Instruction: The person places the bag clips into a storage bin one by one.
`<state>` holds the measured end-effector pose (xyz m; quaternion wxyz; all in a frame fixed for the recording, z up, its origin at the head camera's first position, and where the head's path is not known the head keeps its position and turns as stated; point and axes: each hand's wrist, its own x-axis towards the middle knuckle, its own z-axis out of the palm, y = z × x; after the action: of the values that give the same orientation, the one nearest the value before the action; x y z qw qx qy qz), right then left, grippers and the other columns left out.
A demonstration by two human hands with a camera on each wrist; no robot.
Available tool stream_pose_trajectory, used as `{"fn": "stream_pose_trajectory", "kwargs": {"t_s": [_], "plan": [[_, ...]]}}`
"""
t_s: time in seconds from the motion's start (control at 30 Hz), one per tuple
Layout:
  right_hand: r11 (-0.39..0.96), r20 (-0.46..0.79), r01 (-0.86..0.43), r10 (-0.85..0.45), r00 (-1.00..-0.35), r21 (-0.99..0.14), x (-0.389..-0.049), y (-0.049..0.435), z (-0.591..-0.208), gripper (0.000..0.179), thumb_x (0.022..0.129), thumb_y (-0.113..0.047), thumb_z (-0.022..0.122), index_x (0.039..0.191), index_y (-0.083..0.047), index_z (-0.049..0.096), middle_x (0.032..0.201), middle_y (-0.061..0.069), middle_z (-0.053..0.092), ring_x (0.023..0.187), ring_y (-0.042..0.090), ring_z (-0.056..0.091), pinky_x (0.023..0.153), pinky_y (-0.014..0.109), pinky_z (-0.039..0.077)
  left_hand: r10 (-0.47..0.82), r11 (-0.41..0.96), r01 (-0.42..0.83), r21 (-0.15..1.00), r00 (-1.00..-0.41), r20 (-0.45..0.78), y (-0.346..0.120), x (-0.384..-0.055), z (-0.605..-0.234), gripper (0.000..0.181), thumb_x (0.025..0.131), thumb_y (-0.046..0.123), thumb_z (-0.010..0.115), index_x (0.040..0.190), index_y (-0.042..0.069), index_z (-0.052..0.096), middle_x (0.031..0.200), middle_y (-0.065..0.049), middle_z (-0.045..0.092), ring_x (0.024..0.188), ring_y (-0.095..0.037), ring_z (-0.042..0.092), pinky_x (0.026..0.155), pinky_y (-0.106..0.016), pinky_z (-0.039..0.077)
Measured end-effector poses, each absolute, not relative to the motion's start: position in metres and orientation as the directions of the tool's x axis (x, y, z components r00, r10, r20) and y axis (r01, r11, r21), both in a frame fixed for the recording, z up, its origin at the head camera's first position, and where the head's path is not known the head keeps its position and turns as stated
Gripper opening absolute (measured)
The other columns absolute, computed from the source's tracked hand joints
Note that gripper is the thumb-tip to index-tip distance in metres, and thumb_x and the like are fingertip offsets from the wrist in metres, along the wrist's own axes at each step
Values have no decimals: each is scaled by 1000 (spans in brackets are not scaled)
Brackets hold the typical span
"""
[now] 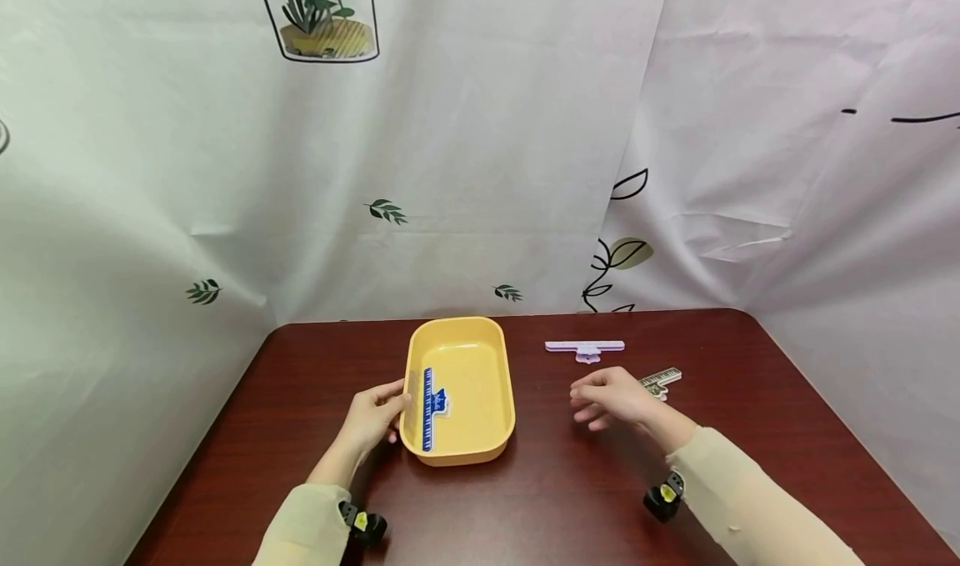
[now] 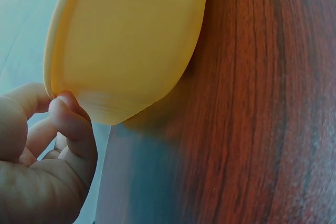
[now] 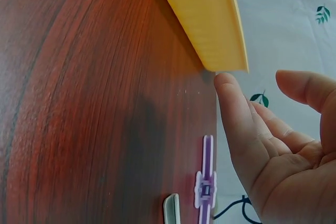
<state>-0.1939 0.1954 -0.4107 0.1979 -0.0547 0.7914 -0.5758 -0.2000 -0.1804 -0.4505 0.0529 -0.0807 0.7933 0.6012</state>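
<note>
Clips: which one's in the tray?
The blue clip with the piano-key bar: it alone lies inside the yellow tray; the purple clip and black-and-cream clip lie on the table.

Your left hand (image 1: 370,420) pinches the left rim of a yellow tray (image 1: 480,391), a rounded rectangle with its open side up on the worktop (image 1: 555,491). Inside it, along the left side, lies a blue clip (image 1: 428,412) with a piano-key bar, its grip toward the middle. To the tray's right, a pale purple clip (image 1: 585,347) lies crosswise, and nearer you a cream-and-black keyboard-patterned clip (image 1: 664,377) lies slanted, partly hidden by your right hand (image 1: 617,398).
</note>
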Motion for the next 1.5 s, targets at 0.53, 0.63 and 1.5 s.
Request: {"fn": "stream_pose_trajectory", "kwargs": {"t_s": [0.53, 0.63, 1.5], "plan": [[363, -257, 149, -270, -928, -920, -192, 215, -415, 44, 92, -14, 54, 121, 18, 50, 107, 30, 64, 76, 18, 70, 59, 30, 57, -58, 270, -187, 944, -982, -178, -180, -200, -448, 43, 90, 11, 60, 131, 1, 54, 66, -3, 54, 49, -11, 48, 41, -22, 43], [373, -261, 151, -264, -929, -916, -191, 218, -415, 44, 92, -14, 54, 122, 17, 50, 107, 29, 65, 76, 18, 70, 59, 31, 58, -60, 267, -187, 945, -982, -177, -180, -200, -448, 43, 90, 11, 60, 131, 2, 55, 65, -3, 54, 49, -11, 48, 41, -22, 43], [401, -249, 139, -236, -939, -905, -182, 234, -412, 45, 91, -14, 56, 121, 18, 50, 103, 25, 66, 76, 18, 70, 59, 33, 58, -53, 265, -180, 947, -984, -172, -182, -199, -449, 44, 90, 11, 60, 131, 0, 54, 66, -2, 55, 50, -11, 48, 41, -21, 43]]}}
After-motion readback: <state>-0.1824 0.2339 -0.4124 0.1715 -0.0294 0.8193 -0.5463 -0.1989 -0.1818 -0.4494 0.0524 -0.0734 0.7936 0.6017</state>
